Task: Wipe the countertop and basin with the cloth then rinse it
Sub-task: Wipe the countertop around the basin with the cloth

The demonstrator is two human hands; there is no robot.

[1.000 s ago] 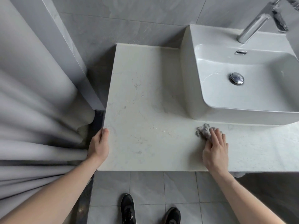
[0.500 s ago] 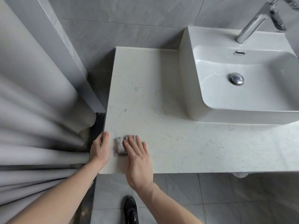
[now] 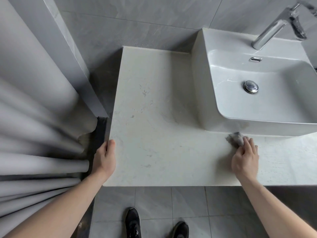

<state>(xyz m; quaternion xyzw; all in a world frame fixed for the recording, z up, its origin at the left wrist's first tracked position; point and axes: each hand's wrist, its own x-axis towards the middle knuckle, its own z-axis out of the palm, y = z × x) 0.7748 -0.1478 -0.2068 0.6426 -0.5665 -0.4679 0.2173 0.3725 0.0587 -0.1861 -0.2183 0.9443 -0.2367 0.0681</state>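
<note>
Grey wall tiles [image 3: 154, 19] and grey floor tiles [image 3: 154, 203] surround a pale marble-patterned worktop [image 3: 154, 126]. A white countertop basin [image 3: 283, 107] is seated on the right part of the worktop; a chrome drain plug [image 3: 250, 86] is set in its bottom, and a chrome tap [image 3: 272, 30] is mounted behind it. A grey curtain [image 3: 34, 126] is hung at the left.

The left hand [image 3: 104, 158] is rested on the worktop's left edge — thumb on top, fingers curled over the side. The right hand [image 3: 245, 160] is laid on the small grey cloth [image 3: 235, 139], fingers pressed onto it; the cloth is bunched on the worktop just beside the basin's front wall. Whether cloth and basin touch cannot be told. Two black shoes [image 3: 133, 222] are seen on the floor.
</note>
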